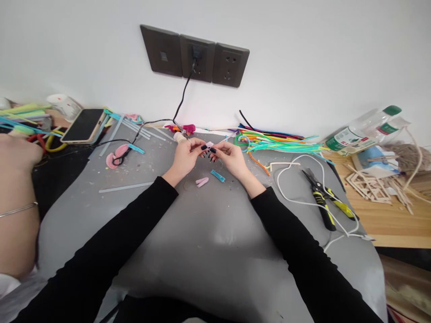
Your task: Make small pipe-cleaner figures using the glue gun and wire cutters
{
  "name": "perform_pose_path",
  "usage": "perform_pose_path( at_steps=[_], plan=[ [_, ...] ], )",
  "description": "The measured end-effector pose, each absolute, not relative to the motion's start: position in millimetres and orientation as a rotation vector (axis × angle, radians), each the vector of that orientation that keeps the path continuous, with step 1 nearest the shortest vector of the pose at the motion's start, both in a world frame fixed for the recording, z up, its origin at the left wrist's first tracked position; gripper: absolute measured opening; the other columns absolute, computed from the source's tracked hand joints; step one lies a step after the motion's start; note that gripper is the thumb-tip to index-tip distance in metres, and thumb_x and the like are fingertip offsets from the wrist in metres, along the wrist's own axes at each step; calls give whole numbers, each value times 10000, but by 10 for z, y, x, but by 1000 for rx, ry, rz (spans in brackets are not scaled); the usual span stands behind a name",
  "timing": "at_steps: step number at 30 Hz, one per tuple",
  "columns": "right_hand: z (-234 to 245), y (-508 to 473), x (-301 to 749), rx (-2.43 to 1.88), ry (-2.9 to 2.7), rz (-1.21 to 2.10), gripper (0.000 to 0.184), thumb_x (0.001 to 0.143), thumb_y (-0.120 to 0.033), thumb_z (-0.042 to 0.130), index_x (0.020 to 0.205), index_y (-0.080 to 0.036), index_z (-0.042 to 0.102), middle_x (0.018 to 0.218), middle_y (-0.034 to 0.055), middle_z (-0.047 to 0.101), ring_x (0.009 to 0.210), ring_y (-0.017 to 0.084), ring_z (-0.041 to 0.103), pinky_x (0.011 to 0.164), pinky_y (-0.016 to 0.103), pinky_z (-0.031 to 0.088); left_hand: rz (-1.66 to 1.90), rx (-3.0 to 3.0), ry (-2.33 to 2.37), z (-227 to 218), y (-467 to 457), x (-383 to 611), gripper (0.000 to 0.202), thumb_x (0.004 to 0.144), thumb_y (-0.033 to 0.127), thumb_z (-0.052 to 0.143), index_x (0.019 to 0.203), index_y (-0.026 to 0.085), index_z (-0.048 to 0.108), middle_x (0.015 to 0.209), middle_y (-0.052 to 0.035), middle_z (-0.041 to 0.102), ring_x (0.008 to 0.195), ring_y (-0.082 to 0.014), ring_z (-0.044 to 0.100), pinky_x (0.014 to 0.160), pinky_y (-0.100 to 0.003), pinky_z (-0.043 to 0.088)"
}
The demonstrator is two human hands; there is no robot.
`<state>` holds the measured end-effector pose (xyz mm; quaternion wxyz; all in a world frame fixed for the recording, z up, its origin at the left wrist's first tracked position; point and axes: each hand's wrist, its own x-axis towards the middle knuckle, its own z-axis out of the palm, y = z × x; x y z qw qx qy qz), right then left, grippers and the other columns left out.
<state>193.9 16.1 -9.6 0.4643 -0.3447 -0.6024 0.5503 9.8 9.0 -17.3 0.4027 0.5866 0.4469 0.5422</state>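
Head view, left hand (185, 158) and right hand (231, 159) both pinched on small pink strip (209, 144), smooth grey mat (202, 233)

Matt grey mat (208, 251) on a pale wood desk (397, 224); fuzzy pipe cleaners (279, 142); pliers (319, 197) with glossy plastic handles; clear plastic bottle (363, 130); glossy phone (82, 125).

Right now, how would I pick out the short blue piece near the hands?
On the grey mat, look just below the right hand, on the wearer's side. The short blue piece lies there loose; the pink piece to its left is its only close neighbour.
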Motion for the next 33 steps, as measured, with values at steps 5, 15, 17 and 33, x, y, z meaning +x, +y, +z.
perform_pose_path(
  at_steps=[5, 15, 17, 33],
  plan=[
    [-122, 186, 1945, -879, -1448, 1348, 490, 713, -664, 862, 842, -214, 719, 727, 12, 743, 615, 143, 655, 642, 305, 577, 1373, 1575, 1189, -187, 91, 79, 424, 875, 600, 732, 928, 180, 762, 804, -62, 761, 686, -187, 695, 616, -308, 585],
    [-175, 230, 1973, -941, -1429, 1327, 462, 727, -631, 862, 860, -207, 737, 712, 21, 736, 605, 152, 652, 619, 309, 559, 1296, 1770, 1290, -162, 31, 51, 250, 942, 381, 686, 1065, 186, 783, 1039, -95, 811, 906, -210, 753, 742, -321, 618],
    [-174, 221, 1966, -942, -1429, 1337, 448, 728, -619, 866, 858, -210, 739, 709, 18, 738, 601, 150, 650, 615, 306, 554, 1298, 1785, 1315, -174, 42, 43, 219, 950, 354, 678, 1047, 189, 783, 1016, -87, 811, 879, -203, 751, 744, -323, 620],
    [-13, 228, 2036, -852, -848, 1567, 292, 920, -330, 710, 689, -211, 575, 668, -19, 607, 639, 119, 583, 616, 241, 482, 1402, 1561, 1444, -177, 91, 27, 116, 895, 253, 684, 974, 178, 723, 884, -52, 741, 727, -177, 697, 622, -297, 591]
  ],
)
